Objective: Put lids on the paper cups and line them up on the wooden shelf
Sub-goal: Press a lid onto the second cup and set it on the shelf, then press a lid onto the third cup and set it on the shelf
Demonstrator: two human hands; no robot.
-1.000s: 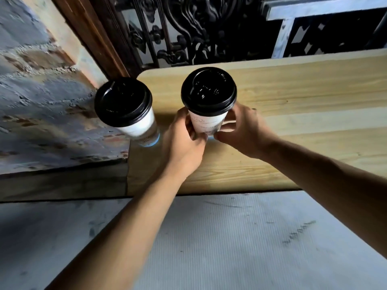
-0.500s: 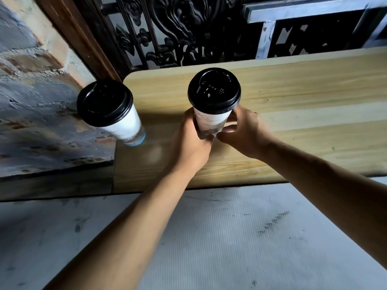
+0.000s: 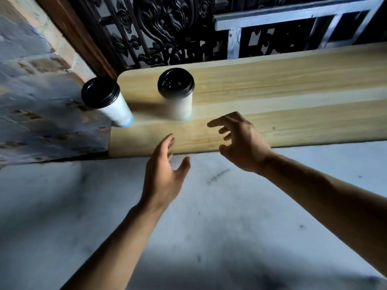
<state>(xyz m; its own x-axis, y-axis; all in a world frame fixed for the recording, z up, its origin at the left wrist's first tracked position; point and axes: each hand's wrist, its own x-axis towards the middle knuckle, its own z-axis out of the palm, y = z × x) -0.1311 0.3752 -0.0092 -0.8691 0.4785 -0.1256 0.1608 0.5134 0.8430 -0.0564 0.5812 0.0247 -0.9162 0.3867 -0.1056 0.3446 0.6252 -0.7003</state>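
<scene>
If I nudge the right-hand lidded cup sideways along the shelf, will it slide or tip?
Probably tips: the right cup is tall, narrowing toward its base. Its paper wall likely dents if squeezed. The black lid looks seated, though contents and weight can't be seen.

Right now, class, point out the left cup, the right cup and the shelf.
left cup point(image 3: 114, 109), head view, white side wall
right cup point(image 3: 180, 107), head view, white side wall
shelf point(image 3: 282, 120), head view, bare wood top

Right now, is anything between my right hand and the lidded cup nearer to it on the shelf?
Nothing visible. The open right hand hangs apart from the white paper cup with the black lid, with only bare light wooden shelf between them.
</scene>
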